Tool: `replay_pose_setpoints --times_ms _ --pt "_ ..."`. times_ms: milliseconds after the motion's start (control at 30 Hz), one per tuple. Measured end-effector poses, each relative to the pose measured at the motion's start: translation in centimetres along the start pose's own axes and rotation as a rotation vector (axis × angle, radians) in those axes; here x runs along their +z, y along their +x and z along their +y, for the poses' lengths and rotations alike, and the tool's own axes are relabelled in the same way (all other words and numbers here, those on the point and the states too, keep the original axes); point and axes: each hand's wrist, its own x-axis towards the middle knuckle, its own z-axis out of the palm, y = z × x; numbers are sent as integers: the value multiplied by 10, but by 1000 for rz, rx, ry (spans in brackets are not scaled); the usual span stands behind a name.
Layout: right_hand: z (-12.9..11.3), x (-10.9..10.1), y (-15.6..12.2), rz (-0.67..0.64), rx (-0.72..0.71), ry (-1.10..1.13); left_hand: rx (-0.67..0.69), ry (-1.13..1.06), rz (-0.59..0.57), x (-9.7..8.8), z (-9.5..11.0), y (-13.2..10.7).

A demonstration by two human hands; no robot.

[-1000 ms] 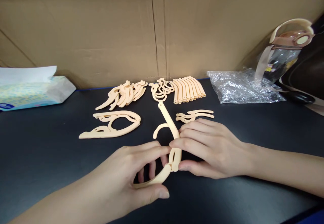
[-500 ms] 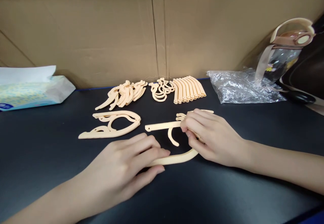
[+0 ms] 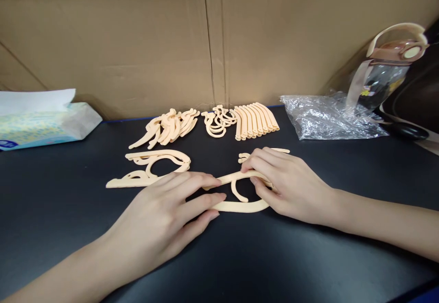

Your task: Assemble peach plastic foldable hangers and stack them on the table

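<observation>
A peach plastic folding hanger (image 3: pixel 240 206) lies on the black table (image 3: pixel 68 230) between my hands, its two arms folded close together with a small hook between them. My left hand (image 3: pixel 171 216) pinches the left ends of both arms with its fingers pressed together. My right hand (image 3: pixel 288 186) grips the right end, where the arms join. Just left of my left hand lies a stack of folded hangers (image 3: pixel 151 169).
Rows of loose peach parts lie at the back: curved arms (image 3: pixel 168 127), hooks (image 3: pixel 217 121) and straight bars (image 3: pixel 255 119). More parts (image 3: pixel 281 150) peek out behind my right hand. A tissue pack (image 3: pixel 37 118) sits far left, a clear plastic bag (image 3: pixel 325 118) and a water bottle (image 3: pixel 384 72) at right. Cardboard (image 3: pixel 137 42) walls the back.
The hanger's long arm stood up and away a second ago; it has swung down leftward and now lies folded flat against the lower arm. My left hand has closed onto both ends.
</observation>
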Motion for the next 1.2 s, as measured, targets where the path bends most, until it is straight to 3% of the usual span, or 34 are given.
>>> replay_pose_setpoints --times_ms 233,333,467,567,700,867,1067,1200 --pt "0 0 2 -3 -19 -29 -10 9 34 0 1 0" --pt "3 -5 3 67 -9 -40 -7 15 39 -1 2 1" --pt "19 -20 7 213 20 -171 -23 20 40 2 1 -2" --pt "37 -32 11 224 57 -313 -18 21 42 3 1 -4" --pt "54 -41 13 86 16 -383 6 32 26 0 3 -1" --pt "55 -39 13 -81 -64 -326 31 34 13 -1 5 0" --pt "49 -30 12 -119 -116 -186 48 35 -24 2 4 -4" --pt "48 -26 11 -138 -49 -134 75 49 -57 2 3 -4"
